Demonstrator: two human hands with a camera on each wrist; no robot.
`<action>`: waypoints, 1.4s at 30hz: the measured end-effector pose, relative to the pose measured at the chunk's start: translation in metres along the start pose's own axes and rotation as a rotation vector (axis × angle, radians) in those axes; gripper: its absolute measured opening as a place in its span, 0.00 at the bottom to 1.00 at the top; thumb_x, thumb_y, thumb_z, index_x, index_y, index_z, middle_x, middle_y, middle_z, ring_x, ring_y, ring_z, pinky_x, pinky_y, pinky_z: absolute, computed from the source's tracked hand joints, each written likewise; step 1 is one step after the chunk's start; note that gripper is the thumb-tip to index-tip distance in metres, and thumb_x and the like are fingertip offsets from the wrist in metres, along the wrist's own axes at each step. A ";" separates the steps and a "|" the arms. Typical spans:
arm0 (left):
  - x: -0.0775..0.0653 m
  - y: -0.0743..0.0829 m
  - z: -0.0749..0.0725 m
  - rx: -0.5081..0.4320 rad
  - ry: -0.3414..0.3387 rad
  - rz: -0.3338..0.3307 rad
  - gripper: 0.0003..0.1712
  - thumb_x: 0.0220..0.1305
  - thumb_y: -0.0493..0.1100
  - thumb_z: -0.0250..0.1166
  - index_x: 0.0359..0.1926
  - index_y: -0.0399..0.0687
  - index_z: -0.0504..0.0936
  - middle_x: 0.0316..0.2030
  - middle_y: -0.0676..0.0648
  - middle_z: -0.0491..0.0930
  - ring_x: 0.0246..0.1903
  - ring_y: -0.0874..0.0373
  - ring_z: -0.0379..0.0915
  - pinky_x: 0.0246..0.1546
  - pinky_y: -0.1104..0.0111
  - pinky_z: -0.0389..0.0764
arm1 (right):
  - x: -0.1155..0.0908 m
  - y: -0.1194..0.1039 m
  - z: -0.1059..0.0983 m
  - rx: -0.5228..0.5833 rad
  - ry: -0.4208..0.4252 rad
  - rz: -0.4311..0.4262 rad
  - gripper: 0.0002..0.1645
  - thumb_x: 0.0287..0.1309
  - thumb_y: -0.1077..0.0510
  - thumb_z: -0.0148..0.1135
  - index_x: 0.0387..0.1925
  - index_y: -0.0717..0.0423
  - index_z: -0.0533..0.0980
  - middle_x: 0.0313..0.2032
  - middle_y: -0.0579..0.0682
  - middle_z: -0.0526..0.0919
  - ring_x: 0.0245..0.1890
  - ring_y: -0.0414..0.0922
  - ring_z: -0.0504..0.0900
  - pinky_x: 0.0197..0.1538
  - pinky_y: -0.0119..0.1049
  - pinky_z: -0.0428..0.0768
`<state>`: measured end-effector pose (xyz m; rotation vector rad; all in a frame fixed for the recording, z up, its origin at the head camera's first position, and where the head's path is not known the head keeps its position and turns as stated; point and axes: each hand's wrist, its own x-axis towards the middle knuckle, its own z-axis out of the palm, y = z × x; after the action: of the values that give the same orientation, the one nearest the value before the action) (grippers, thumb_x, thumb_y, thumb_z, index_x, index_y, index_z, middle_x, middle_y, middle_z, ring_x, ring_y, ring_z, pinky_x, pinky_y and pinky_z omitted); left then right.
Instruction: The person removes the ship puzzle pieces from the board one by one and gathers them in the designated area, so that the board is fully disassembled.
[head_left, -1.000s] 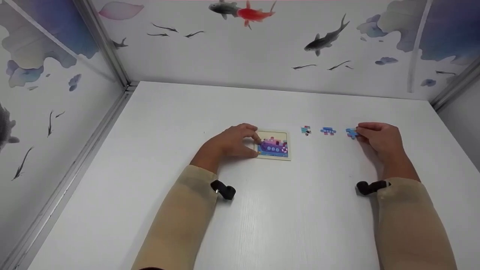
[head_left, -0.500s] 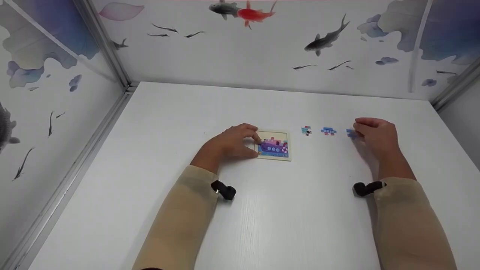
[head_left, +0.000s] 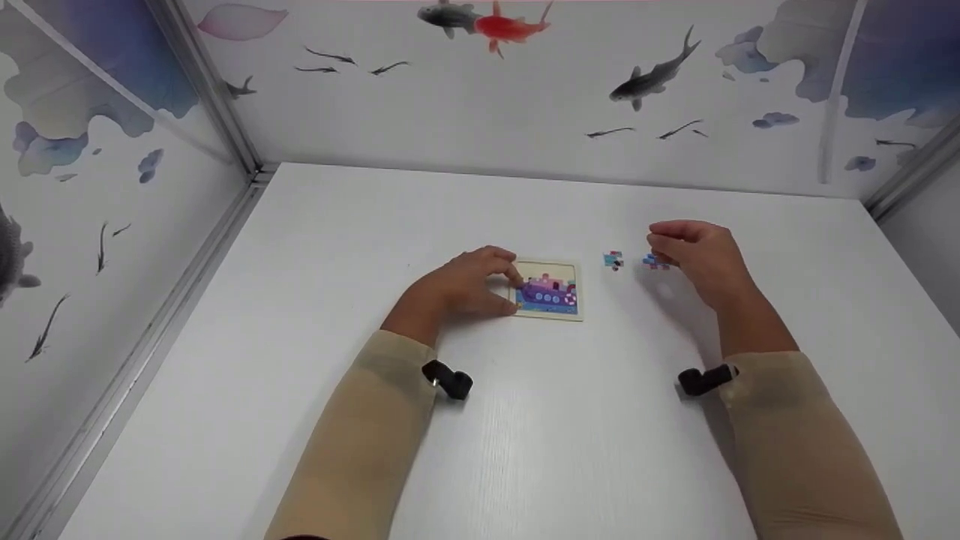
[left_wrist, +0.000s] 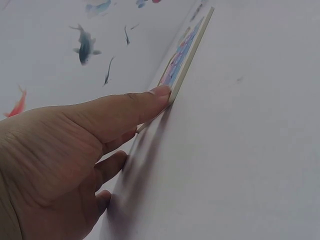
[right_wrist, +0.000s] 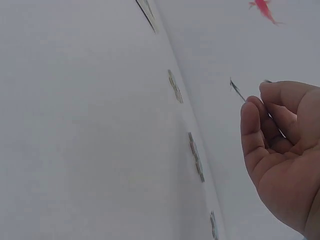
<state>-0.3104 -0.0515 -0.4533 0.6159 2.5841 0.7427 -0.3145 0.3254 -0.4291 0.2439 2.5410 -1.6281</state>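
In the head view my left hand (head_left: 469, 281) holds the left side of a small wooden jigsaw puzzle board (head_left: 551, 268), thumb at its near corner. A purple and pink ship picture partly fills the board. In the left wrist view the thumb (left_wrist: 150, 100) rests on the board's edge. My right hand (head_left: 697, 259) hovers with loosely curled fingers over the middle puzzle piece (head_left: 654, 262); I see nothing held in it. To the left lies another puzzle piece (head_left: 613, 260). A further puzzle piece (right_wrist: 214, 225), hidden behind the right hand in the head view, shows in the right wrist view.
The white table (head_left: 570, 435) meets a back wall (head_left: 525, 112) printed with fish. On the left stands a side wall (head_left: 90, 225) with a metal frame strip along the table. Black wrist cameras (head_left: 448, 379) sit on both sleeves.
The right hand has let go of the right-hand puzzle piece, lifted a little and moved left over the middle piece. My left hand and the puzzle board have stayed put.
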 end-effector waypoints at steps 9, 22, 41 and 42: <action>-0.001 -0.001 0.000 -0.004 0.003 0.047 0.14 0.67 0.55 0.74 0.52 0.68 0.86 0.82 0.58 0.61 0.86 0.45 0.47 0.86 0.43 0.48 | -0.015 -0.027 0.042 -0.017 -0.161 -0.083 0.29 0.71 0.44 0.70 0.65 0.54 0.81 0.61 0.53 0.85 0.54 0.48 0.87 0.55 0.28 0.87; 0.002 0.000 -0.001 0.006 0.004 0.025 0.13 0.67 0.57 0.74 0.50 0.69 0.86 0.81 0.58 0.61 0.85 0.42 0.49 0.85 0.41 0.51 | -0.013 -0.058 0.094 -0.083 -0.257 -0.108 0.24 0.74 0.47 0.67 0.64 0.54 0.82 0.60 0.58 0.85 0.56 0.53 0.87 0.58 0.32 0.87; 0.000 -0.002 -0.002 -0.018 -0.006 0.023 0.09 0.67 0.56 0.75 0.46 0.72 0.86 0.81 0.61 0.61 0.85 0.41 0.46 0.84 0.39 0.52 | 0.000 -0.040 0.120 -0.341 -0.409 -0.024 0.19 0.69 0.45 0.71 0.59 0.39 0.86 0.60 0.46 0.86 0.63 0.49 0.79 0.72 0.50 0.75; 0.000 -0.002 -0.002 -0.019 -0.004 0.021 0.09 0.67 0.56 0.75 0.46 0.73 0.86 0.81 0.61 0.61 0.85 0.41 0.46 0.84 0.39 0.52 | 0.000 -0.039 0.120 -0.351 -0.417 -0.028 0.19 0.69 0.45 0.71 0.59 0.39 0.86 0.61 0.46 0.86 0.63 0.49 0.78 0.71 0.49 0.75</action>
<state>-0.3117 -0.0535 -0.4528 0.6395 2.5673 0.7717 -0.3210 0.2006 -0.4440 -0.1501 2.4419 -1.0690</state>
